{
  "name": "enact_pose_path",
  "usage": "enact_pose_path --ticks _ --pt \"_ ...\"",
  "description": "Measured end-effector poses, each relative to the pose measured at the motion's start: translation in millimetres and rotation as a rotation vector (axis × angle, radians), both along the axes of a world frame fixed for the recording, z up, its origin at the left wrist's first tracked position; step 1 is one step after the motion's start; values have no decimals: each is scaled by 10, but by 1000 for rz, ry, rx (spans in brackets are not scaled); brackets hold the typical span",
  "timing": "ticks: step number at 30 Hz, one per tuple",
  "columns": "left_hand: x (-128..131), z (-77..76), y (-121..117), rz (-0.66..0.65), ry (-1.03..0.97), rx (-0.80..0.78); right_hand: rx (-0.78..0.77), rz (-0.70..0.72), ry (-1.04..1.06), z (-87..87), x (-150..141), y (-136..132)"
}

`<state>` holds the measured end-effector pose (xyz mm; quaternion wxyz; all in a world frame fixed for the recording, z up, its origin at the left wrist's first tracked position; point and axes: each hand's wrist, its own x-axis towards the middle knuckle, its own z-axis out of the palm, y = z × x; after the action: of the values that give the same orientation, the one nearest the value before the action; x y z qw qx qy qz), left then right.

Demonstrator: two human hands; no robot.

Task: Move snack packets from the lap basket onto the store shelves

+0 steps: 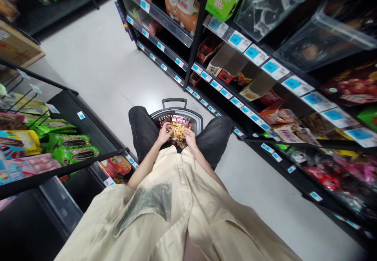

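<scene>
Holds a shiny gold packet [178, 129] with a white and purple header between the left grip [165, 132] and the right grip [189, 136], over the near part of a grey basket [199, 120]. Looks, at a guess, partway through handling this one: has it raised in both hands, printed front toward the camera, but not yet released. Shows other wrapped packets [191, 126] inside the basket, around the held one and partly hidden by it. Cannot tell the number already in there, nor the number left to handle, nor the exact height of the gold packet over the rest.

Pinches the packet's left edge in the left grip and its right edge in the right grip, with fingers bent inward. Angles both forearms [145, 170] forward and inward past the beige shirt [206, 198], with elbows bent outward and wrists close before the lap. Sits or squats low over the floor [97, 56], hard to say which, with knees in dark trousers [216, 137] spread left and right of the basket. Faces the basket handle [174, 100] at the far side, between left and right shelves [198, 33].
</scene>
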<state>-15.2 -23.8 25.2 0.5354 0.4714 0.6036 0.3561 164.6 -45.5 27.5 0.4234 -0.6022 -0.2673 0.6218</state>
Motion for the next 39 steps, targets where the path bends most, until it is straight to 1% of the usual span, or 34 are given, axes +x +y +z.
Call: enact_pose_path --ticks 3,6,8,11,15,17,19,21,23,25,27,31,35,39 --pt "-2 9 1 8 92 16 -2 -18 18 37 2 12" --pt "5 48 8 -23 81 36 7 5 46 111 -3 20" --pt "11 88 21 -56 15 19 24 61 83 178 -10 20" --pt "18 137 39 -119 -157 -77 85 153 99 275 -25 7" --pt "32 155 32 -135 -393 -218 154 175 64 343 -38 -19" --pt "41 167 16 -122 -435 -256 183 180 42 340 -39 -27" --pt "48 193 -1 -105 -430 -285 214 162 14 318 -33 -28" --pt "53 228 -9 -79 -409 -300 222 83 -30 282 -21 -19" --pt "53 258 -9 -47 -398 -299 201 -28 -84 239 -5 -5" --pt "51 276 -4 -24 -392 -292 167 -92 -97 198 7 9" --pt "46 282 1 -22 -374 -279 132 -86 -65 164 10 17" --pt "36 298 -5 -60 -335 -276 93 -42 -25 128 -2 10" --pt "38 332 -15 -76 -337 -275 81 -47 -13 117 2 2" --pt "31 323 -14 -87 -299 -222 70 -48 -6 119 10 4"
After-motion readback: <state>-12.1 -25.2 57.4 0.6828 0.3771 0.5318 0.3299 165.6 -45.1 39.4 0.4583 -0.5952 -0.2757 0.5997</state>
